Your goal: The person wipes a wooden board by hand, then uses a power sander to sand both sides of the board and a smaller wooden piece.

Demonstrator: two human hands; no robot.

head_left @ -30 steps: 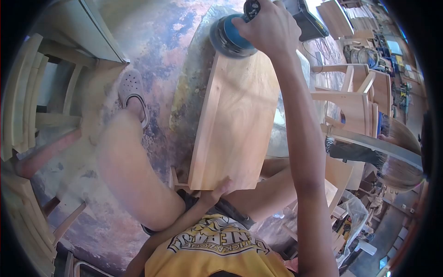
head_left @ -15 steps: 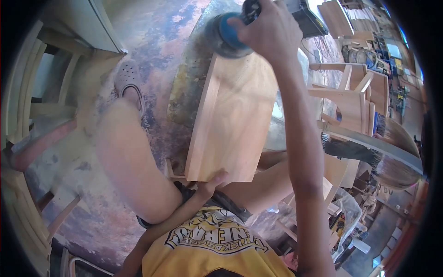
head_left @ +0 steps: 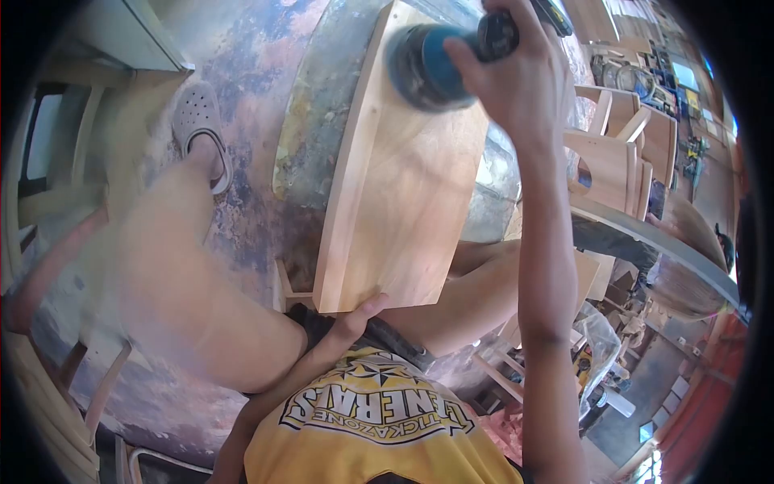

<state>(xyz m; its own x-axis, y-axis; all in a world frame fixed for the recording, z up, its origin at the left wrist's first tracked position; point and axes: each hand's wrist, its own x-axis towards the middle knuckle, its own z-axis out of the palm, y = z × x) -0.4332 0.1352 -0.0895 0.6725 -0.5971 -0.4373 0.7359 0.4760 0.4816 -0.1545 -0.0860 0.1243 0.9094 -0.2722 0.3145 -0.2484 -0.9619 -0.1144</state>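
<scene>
A pale wooden panel (head_left: 403,202) with a raised strip along its left edge lies lengthwise before me, its near end at my lap. My left hand (head_left: 355,319) is closed around that near end, thumb on top and the other fingers hidden beneath. Over the panel's far part, my right hand (head_left: 520,81) grips a blue and black power sander (head_left: 431,68). The sander's round base is blurred and appears to rest on the wood.
Wooden chair-like frames (head_left: 617,145) stand at the right, with another person's leg (head_left: 617,242) nearby. Wooden furniture (head_left: 89,153) lines the left side. A plastic bag (head_left: 597,343) and loose wood pieces lie at the lower right. My clog-clad foot (head_left: 201,133) rests on the stained floor.
The sander has moved from the panel's far end toward me and right, so the far left corner now shows. My left hand keeps its hold on the near end.
</scene>
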